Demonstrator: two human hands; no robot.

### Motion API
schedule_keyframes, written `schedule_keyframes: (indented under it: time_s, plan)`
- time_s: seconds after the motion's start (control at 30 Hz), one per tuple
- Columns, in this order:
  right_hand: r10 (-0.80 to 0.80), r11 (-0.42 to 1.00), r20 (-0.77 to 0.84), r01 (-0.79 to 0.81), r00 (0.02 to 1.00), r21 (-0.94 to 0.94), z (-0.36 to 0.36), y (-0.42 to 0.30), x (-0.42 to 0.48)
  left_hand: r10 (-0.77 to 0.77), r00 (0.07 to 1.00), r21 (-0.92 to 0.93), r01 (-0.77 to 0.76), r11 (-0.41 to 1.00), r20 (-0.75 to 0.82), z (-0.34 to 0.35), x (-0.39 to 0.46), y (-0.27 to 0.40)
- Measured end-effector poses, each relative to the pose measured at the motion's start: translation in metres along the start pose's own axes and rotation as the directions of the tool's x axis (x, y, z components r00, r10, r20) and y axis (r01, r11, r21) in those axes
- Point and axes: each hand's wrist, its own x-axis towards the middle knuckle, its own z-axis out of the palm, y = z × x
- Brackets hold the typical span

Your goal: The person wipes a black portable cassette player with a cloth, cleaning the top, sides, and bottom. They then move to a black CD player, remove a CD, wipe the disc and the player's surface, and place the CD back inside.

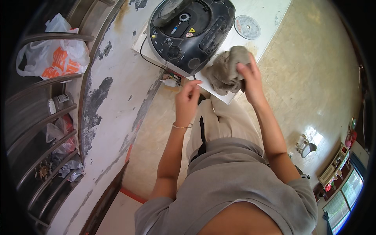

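A crumpled grey-brown cloth (226, 72) is in my right hand (253, 77), above the near end of a white tabletop (270, 35). My left hand (188, 100) is empty, its fingers half curled and slightly apart, just off the table's near left edge. Beyond it stands a black portable CD player (188, 35) with its lid (173, 10) raised and the disc well bare. Dust or smears dull the player's buttons and lid. To the player's right, a printed disc (247, 27) lies flat on the tabletop.
A black cable (145, 57) runs from the player past the table edge. A small white bottle (169, 82) stands low by the peeling wall (100, 97). Left, metal window bars (55, 36) hold a plastic bag (55, 58) and a jar (61, 101). Tiled floor (293, 88) extends right.
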Motion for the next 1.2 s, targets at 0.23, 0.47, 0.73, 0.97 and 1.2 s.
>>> schedule_keyframes:
  time_s: [0.23,0.47,0.73,0.97,1.2]
  plan:
    - [-0.282,0.727,0.168,0.325,0.945,-0.604,0.044,0.01,0.027,0.02,0.965,0.173,0.026,0.985,-0.261,-0.063,0.043,0.022]
    - [-0.268,0.523,0.246,0.355,0.931,-0.775,0.058,0.006,0.057,0.013,0.987,0.456,0.063,0.888,-0.162,-0.088,0.088,0.018]
    - [-0.232,0.445,0.311,0.385,0.922,-0.809,0.08,0.004,0.063,-0.054,0.997,0.308,0.068,0.949,-0.054,-0.099,0.109,0.008]
    - [-0.161,0.442,0.226,0.275,0.961,-0.854,0.103,-0.008,0.074,-0.113,0.991,0.142,0.103,0.984,0.067,-0.099,0.117,0.004]
    - [-0.086,0.483,-0.067,-0.017,0.994,-0.875,0.082,-0.01,0.06,0.025,0.994,-0.164,-0.007,0.986,0.107,-0.098,0.124,-0.01]
